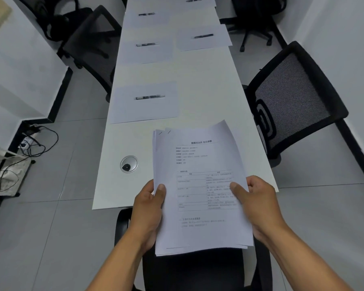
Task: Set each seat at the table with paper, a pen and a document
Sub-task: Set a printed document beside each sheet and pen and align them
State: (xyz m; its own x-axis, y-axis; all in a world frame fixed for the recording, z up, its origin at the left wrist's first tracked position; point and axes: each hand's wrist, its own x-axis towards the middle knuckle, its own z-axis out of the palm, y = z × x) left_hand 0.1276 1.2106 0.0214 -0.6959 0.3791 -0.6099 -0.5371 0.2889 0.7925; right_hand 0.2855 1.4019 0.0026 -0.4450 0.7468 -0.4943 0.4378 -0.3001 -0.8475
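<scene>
— What's closest to you?

— My two forearms, and between my hands a stack of printed documents, held over the near end of the long white table. The top page carries a heading, short lines of text and a ruled table; its far right corner curls upward, and staples show at the far left corners.

— How are you gripping it?

— My left hand clasps the left edge, thumb flat on top, fingers curled underneath. My right hand pinches the right edge the same way, thumb on the page.

— And the seats?

— At eleven o'clock lies a blank sheet with a pen across its middle. More sheets with pens run toward twelve, on both sides of the table. A mesh-backed chair stands at two o'clock, and a cable grommet sits just left of the stack.
</scene>
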